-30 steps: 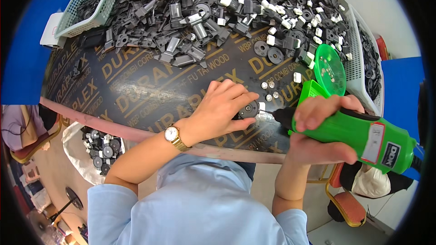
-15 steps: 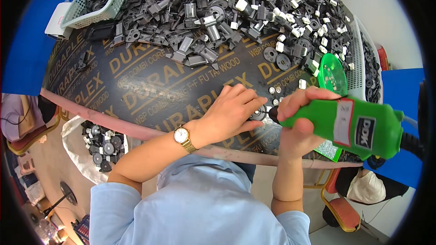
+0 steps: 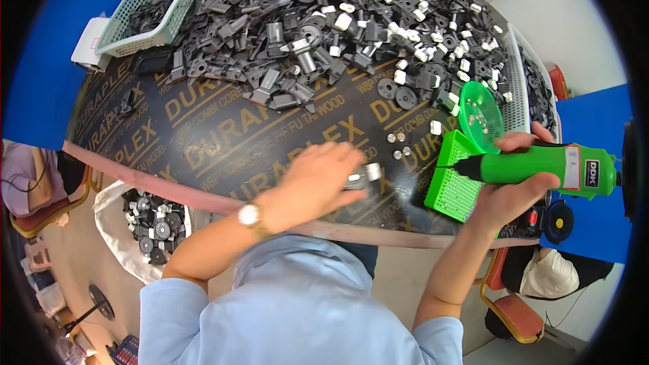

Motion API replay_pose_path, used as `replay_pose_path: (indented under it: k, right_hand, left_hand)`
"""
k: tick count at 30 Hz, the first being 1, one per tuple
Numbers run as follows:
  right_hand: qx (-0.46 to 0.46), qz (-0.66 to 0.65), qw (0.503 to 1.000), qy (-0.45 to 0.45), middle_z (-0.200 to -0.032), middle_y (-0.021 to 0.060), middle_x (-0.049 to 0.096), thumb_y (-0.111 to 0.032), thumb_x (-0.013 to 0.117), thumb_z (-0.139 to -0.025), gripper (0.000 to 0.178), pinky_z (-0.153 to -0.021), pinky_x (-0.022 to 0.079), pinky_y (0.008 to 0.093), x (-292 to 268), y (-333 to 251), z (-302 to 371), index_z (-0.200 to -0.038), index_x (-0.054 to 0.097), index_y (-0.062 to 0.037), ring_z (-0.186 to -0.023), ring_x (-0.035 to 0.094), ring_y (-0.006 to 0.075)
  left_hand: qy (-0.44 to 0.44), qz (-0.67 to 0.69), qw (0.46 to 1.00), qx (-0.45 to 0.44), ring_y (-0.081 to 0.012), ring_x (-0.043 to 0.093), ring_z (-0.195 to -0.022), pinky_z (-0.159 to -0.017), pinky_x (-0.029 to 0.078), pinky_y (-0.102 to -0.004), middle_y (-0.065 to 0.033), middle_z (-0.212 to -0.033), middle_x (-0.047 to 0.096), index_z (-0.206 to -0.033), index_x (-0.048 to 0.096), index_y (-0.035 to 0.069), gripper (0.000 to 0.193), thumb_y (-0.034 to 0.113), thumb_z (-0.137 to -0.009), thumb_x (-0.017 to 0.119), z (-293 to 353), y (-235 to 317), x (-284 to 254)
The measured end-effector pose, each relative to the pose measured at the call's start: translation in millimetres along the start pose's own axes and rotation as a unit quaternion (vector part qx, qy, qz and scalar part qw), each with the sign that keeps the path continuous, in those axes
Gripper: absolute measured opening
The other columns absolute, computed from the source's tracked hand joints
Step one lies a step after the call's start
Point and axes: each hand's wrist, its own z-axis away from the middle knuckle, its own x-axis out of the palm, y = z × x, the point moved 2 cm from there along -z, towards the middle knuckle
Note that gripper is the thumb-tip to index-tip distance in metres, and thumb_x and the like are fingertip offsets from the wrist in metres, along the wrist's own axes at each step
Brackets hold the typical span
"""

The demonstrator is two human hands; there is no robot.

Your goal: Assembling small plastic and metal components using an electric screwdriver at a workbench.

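My right hand [image 3: 517,192] is wrapped round a green electric screwdriver [image 3: 520,167], whose thin bit points left over a green perforated tray [image 3: 433,196]. Smeared by motion, my left hand [image 3: 316,179] is low over the dark table. Between its fingers and thumb shows a small black plastic part with a white piece [image 3: 362,176]; the rest of it is hidden by the hand. Several small shiny round pieces [image 3: 399,145] and a white block [image 3: 435,127] lie between the two hands. Beyond the tray, a round green dish [image 3: 481,109] holds small metal bits.
A large heap of black and white plastic parts [image 3: 297,34] covers the back. Pale mesh baskets stand at the far left [image 3: 122,46] and the right [image 3: 515,88]. A white sack [image 3: 111,220] of finished-looking assemblies is below the pink table edge [image 3: 203,199]. Another person [image 3: 34,169] sits left.
My right hand has moved the screwdriver right, off the part, uncovering the green tray. My left hand has shifted left with the part. The view has shifted slightly.
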Motion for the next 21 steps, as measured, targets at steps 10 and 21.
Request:
replay_pose_path:
  k: [10,21]
  right_hand:
    - [-0.089,0.285,0.937,0.179,-0.106,0.0090,0.064,-0.040,0.066,-0.095,0.050,-0.068,0.053,0.0254,-183.6,63.0,-102.2,-0.125,0.059,-0.0006,-0.084,0.062,0.0155]
    - [0.064,0.301,0.941,0.138,-0.120,0.0106,0.062,-0.024,0.070,-0.093,0.047,-0.073,0.056,0.0264,-213.1,110.5,-72.4,-0.130,0.054,0.0006,-0.099,0.064,0.0152]
  left_hand:
    - [0.070,0.001,0.842,-0.535,-0.0203,0.064,-0.098,-0.089,0.048,-0.0320,-0.0124,-0.105,0.068,-0.112,0.063,-0.005,0.037,0.023,-0.089,0.067,292.7,-66.6,-176.2]
    - [0.031,-0.103,0.993,-0.044,-0.0334,0.060,-0.099,-0.085,0.049,-0.0389,-0.0161,-0.106,0.062,-0.107,0.062,0.001,0.033,0.016,-0.081,0.076,5.7,-20.7,-116.5]
